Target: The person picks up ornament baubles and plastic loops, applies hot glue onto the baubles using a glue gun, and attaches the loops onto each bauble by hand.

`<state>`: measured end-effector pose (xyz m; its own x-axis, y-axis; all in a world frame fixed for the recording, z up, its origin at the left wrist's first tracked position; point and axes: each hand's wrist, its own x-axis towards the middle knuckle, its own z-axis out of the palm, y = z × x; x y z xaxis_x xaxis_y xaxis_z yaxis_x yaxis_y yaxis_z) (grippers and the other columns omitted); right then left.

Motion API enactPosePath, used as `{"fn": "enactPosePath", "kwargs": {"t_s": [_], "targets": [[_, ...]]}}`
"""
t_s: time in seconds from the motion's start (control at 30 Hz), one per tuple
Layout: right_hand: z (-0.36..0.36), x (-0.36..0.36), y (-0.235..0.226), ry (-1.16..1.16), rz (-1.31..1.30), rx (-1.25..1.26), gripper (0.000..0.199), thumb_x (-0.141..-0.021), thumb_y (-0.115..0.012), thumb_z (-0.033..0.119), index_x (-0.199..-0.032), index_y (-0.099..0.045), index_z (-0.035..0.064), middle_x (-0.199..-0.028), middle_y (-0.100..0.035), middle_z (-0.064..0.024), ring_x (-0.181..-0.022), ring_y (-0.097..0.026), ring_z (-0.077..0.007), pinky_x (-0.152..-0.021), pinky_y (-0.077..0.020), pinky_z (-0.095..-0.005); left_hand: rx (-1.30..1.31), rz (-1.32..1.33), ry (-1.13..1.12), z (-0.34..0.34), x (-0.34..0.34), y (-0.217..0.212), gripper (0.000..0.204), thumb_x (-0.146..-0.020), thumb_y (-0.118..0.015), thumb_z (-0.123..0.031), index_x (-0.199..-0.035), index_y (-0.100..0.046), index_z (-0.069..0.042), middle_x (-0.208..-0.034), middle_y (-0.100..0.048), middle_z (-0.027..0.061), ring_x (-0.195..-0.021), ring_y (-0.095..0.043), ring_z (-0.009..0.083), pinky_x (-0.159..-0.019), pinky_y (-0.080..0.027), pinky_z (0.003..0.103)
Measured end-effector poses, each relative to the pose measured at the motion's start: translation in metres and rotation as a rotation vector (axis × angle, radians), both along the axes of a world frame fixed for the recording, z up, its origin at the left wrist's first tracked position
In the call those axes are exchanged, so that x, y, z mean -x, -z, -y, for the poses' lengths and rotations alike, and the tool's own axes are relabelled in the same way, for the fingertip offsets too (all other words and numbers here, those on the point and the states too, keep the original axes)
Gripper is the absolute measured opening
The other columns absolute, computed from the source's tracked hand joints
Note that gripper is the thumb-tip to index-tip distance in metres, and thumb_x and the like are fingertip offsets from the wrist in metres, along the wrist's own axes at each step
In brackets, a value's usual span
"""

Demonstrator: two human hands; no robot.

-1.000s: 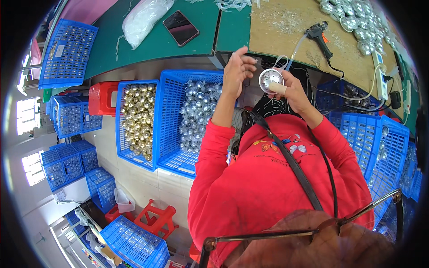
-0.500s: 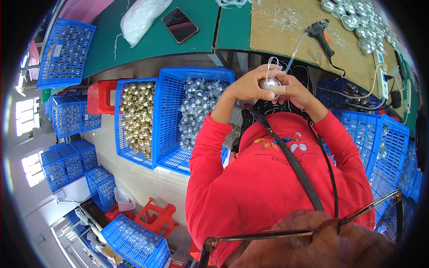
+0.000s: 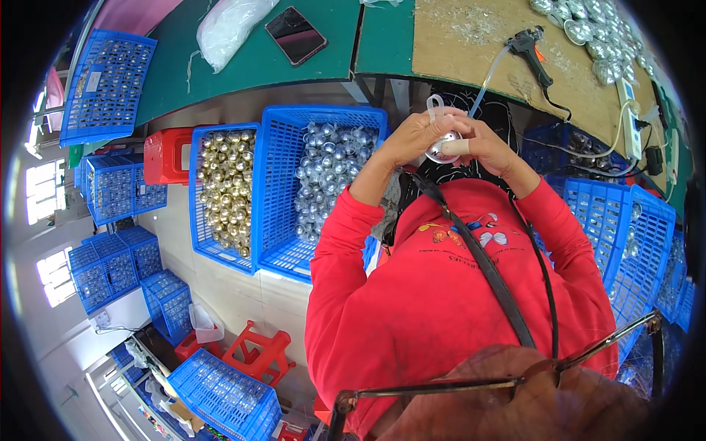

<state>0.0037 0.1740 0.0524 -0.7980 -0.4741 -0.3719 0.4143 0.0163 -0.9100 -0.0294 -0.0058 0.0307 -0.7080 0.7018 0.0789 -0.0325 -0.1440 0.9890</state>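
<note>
A shiny silver ball ornament (image 3: pixel 443 149) is between my two hands, in front of my chest. My left hand (image 3: pixel 413 140) closes around its left and upper side. On the other side, my right hand (image 3: pixel 491 149) grips it, with a tan wrap (image 3: pixel 456 148) on one finger lying across the ball. From the top of the ornament a clear ribbon loop (image 3: pixel 435 101) sticks up past my left fingers. My fingers hide much of the ball. Beyond my hands, a black glue gun (image 3: pixel 531 59) with a clear glue stick (image 3: pixel 490 79) rests on the brown board.
Left of me stand blue crates of silver balls (image 3: pixel 323 176) and gold balls (image 3: pixel 226 187), beside a red stool (image 3: pixel 168 156). Several silver ornaments (image 3: pixel 599 40), a power strip (image 3: pixel 629 121) and a phone (image 3: pixel 296 35) lie on the worktop. More blue crates (image 3: pixel 597 220) stand at my right.
The ball has turned in my fingers, and a smoother face now shows. Its ribbon loop has shifted slightly left, and my left fingers reach further over the top.
</note>
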Motion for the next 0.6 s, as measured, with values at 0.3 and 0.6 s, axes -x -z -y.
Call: {"fn": "enactPosePath", "kwargs": {"t_s": [0.3,0.6], "targets": [[0.008,-0.005,0.000,0.146,-0.017,0.066,0.061,-0.070,-0.073,0.022,-0.121,-0.046,0.0043,-0.085,-0.060,-0.0032,-0.061,-0.056,-0.0073,-0.048,-0.0402,-0.0187,-0.001,-0.028,-0.082,0.000,-0.002,0.004,0.053,-0.095,-0.041,-0.045,-0.099,-0.066,0.001,-0.137,-0.041,0.0123,-0.109,-0.052,0.0186,-0.090,-0.041,0.031],[0.011,-0.006,0.001,0.174,-0.054,0.122,0.077,-0.071,-0.074,0.017,-0.135,-0.033,0.0064,-0.095,-0.061,-0.0061,-0.069,-0.059,-0.0088,-0.051,-0.0431,-0.0177,-0.055,0.030,-0.242,-0.003,-0.016,-0.005,0.045,-0.097,-0.043,-0.038,-0.092,-0.065,0.001,-0.118,-0.055,0.0084,-0.084,-0.057,0.0118,-0.073,-0.047,0.026]]}}
